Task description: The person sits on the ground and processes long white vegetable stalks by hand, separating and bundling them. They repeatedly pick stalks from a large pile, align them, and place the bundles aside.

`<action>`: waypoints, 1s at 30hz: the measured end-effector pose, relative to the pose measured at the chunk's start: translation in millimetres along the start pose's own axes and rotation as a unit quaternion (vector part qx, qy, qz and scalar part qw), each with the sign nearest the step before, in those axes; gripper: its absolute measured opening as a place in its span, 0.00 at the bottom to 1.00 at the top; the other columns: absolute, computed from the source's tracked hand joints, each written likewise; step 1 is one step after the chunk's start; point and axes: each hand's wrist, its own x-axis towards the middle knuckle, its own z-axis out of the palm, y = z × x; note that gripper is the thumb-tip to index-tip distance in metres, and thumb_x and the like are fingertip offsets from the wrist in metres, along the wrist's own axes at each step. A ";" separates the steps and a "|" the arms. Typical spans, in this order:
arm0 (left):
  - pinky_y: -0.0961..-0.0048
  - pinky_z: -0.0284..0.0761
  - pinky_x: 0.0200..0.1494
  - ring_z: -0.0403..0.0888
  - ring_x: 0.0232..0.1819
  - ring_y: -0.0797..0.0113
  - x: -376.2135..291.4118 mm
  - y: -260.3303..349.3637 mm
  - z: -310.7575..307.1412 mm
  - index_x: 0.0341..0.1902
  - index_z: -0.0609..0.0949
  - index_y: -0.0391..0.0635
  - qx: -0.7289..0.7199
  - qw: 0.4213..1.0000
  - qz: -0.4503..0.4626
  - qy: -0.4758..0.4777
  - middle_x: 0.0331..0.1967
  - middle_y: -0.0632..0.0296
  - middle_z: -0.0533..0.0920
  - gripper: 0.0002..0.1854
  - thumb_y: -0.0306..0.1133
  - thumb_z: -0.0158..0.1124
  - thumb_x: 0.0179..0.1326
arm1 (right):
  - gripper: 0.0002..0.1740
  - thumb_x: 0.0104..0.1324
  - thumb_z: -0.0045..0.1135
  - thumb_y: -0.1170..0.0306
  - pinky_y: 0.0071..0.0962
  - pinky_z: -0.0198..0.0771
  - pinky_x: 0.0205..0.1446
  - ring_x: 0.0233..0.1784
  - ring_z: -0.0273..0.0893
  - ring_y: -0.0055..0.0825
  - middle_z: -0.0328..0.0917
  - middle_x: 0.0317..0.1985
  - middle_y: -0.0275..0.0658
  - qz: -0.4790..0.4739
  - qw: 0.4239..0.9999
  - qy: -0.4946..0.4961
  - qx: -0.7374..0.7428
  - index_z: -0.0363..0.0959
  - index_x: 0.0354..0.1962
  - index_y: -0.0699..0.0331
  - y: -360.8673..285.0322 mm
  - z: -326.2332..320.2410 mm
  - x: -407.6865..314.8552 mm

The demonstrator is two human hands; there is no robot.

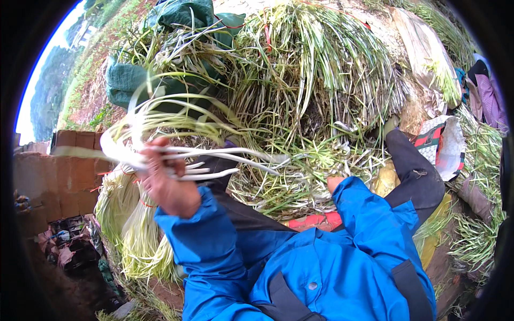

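My left hand (168, 176) is raised on the left, its fingers closed around a small bunch of leafy allium stalks (217, 154). Their white stems point right, while the pale yellow-green leaves (176, 116) arch up and away, blurred. Of my right hand (333, 183), only a small part shows beyond the blue cuff; the sleeve hides its fingers. It is low over loose green leaves and white stem scraps (289, 184) strewn between my legs. Tied bundles of pale stalks (140, 236) lie beside my left arm, bound with red ties.
A large heap of green stalks (321, 68) rises in front of my legs. Behind my raised hand stands a green woven sack (128, 82) topped with leaves. Brown cardboard (68, 180) is at left. A patterned bag (441, 146) lies beyond my right knee, with more stalks (478, 240) on that side.
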 end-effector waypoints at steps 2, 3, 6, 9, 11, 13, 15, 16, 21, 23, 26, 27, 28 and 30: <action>0.89 0.53 0.12 0.60 0.14 0.84 5.7 2.8 -2.3 0.37 0.69 0.42 -0.002 0.999 0.032 0.024 0.25 0.60 0.75 0.09 0.33 0.50 0.57 | 0.13 0.52 0.40 0.72 0.36 0.65 0.45 0.40 0.71 0.43 0.72 0.36 0.51 0.007 1.000 -0.023 -0.014 0.73 0.31 0.66 -0.1 -13.3 3.9; 0.89 0.54 0.12 0.61 0.14 0.84 1.3 -2.6 -0.8 0.38 0.68 0.43 -0.003 1.000 -0.004 0.021 0.24 0.61 0.74 0.08 0.32 0.50 0.57 | 0.16 0.50 0.47 0.67 0.36 0.65 0.45 0.41 0.70 0.43 0.71 0.37 0.50 0.001 1.000 -0.006 0.008 0.70 0.37 0.65 0.9 -25.3 6.4; 0.89 0.54 0.14 0.62 0.15 0.85 -26.3 -42.3 -2.5 0.40 0.70 0.43 0.025 0.987 -0.153 -0.052 0.25 0.63 0.75 0.09 0.29 0.51 0.56 | 0.33 0.45 0.57 0.54 0.36 0.63 0.46 0.42 0.68 0.45 0.67 0.42 0.52 -0.011 0.993 0.086 0.075 0.62 0.48 0.60 -5.0 -83.2 1.2; 0.89 0.53 0.14 0.61 0.15 0.85 -64.8 -81.4 -13.0 0.44 0.70 0.43 0.032 0.939 -0.336 -0.066 0.26 0.65 0.76 0.13 0.29 0.53 0.55 | 0.22 0.48 0.54 0.57 0.33 0.65 0.41 0.38 0.71 0.40 0.71 0.35 0.47 -0.052 0.938 0.263 0.218 0.70 0.39 0.62 -12.1 -104.2 44.0; 0.89 0.53 0.15 0.61 0.15 0.85 -74.7 -94.6 -13.6 0.46 0.69 0.42 -0.032 0.889 -0.453 -0.065 0.26 0.66 0.75 0.15 0.30 0.54 0.54 | 0.18 0.50 0.54 0.60 0.27 0.65 0.37 0.32 0.72 0.34 0.74 0.29 0.45 -0.024 0.898 0.298 0.324 0.73 0.31 0.67 -23.6 -120.0 73.5; 0.89 0.53 0.15 0.61 0.16 0.85 -76.3 -95.7 -14.0 0.47 0.69 0.41 -0.054 0.875 -0.476 -0.073 0.26 0.65 0.74 0.17 0.31 0.55 0.53 | 0.19 0.51 0.53 0.56 0.30 0.65 0.33 0.27 0.72 0.37 0.74 0.24 0.46 -0.020 0.868 0.267 0.418 0.73 0.28 0.66 -37.0 -126.1 103.8; 0.89 0.54 0.15 0.62 0.16 0.83 -74.7 -97.6 -13.9 0.46 0.70 0.41 -0.077 0.864 -0.494 -0.060 0.25 0.63 0.74 0.17 0.31 0.57 0.52 | 0.21 0.51 0.52 0.55 0.32 0.65 0.34 0.29 0.72 0.40 0.74 0.25 0.48 0.012 0.934 0.172 0.315 0.73 0.28 0.67 -47.8 -133.7 122.5; 0.89 0.54 0.15 0.62 0.16 0.83 -73.2 -98.5 -13.6 0.45 0.71 0.41 -0.059 0.867 -0.493 -0.052 0.24 0.62 0.74 0.17 0.31 0.57 0.51 | 0.22 0.49 0.54 0.54 0.31 0.64 0.33 0.26 0.71 0.38 0.73 0.22 0.48 0.017 0.938 0.169 0.301 0.73 0.25 0.68 -51.7 -126.4 130.0; 0.88 0.55 0.15 0.62 0.14 0.83 -66.9 -95.3 -13.4 0.39 0.73 0.42 -0.027 0.891 -0.453 0.000 0.20 0.62 0.75 0.13 0.32 0.59 0.50 | 0.20 0.53 0.51 0.58 0.28 0.67 0.31 0.24 0.74 0.32 0.74 0.20 0.44 0.050 0.903 0.122 0.409 0.73 0.28 0.70 -42.1 -115.3 118.4; 0.88 0.55 0.14 0.62 0.14 0.83 -67.3 -95.5 -15.3 0.39 0.73 0.42 -0.025 0.898 -0.440 0.008 0.20 0.62 0.75 0.13 0.33 0.59 0.50 | 0.17 0.55 0.50 0.61 0.22 0.66 0.24 0.20 0.73 0.24 0.74 0.18 0.41 -0.014 0.849 0.174 0.499 0.73 0.25 0.71 -17.4 -101.4 106.6; 0.87 0.53 0.13 0.60 0.12 0.82 -67.6 -96.4 -16.7 0.40 0.73 0.44 -0.022 0.911 -0.411 0.021 0.18 0.64 0.74 0.14 0.35 0.58 0.51 | 0.11 0.60 0.43 0.70 0.15 0.59 0.23 0.18 0.62 0.14 0.65 0.14 0.30 -0.098 0.729 0.331 0.591 0.68 0.36 0.69 -32.3 -134.2 35.6; 0.87 0.52 0.13 0.60 0.12 0.82 -69.3 -98.4 -19.2 0.40 0.73 0.44 -0.032 0.916 -0.398 0.024 0.17 0.64 0.73 0.14 0.36 0.58 0.51 | 0.12 0.61 0.41 0.72 0.12 0.58 0.22 0.18 0.61 0.12 0.63 0.15 0.28 -0.141 0.665 0.368 0.634 0.67 0.39 0.69 -50.4 -152.2 5.8; 0.86 0.52 0.12 0.59 0.12 0.82 -70.4 -101.4 -20.1 0.40 0.73 0.44 -0.039 0.921 -0.387 0.017 0.17 0.65 0.73 0.14 0.37 0.58 0.51 | 0.14 0.61 0.41 0.71 0.12 0.57 0.22 0.17 0.59 0.12 0.61 0.15 0.28 -0.193 0.660 0.413 0.597 0.66 0.42 0.69 -63.5 -164.2 -19.2; 0.87 0.51 0.13 0.60 0.12 0.83 -71.2 -105.2 -18.8 0.39 0.73 0.44 -0.026 0.924 -0.381 0.006 0.16 0.66 0.73 0.12 0.34 0.57 0.52 | 0.17 0.61 0.43 0.68 0.13 0.51 0.18 0.15 0.54 0.10 0.59 0.14 0.26 -0.278 0.657 0.460 0.529 0.64 0.45 0.69 -79.4 -172.6 -44.7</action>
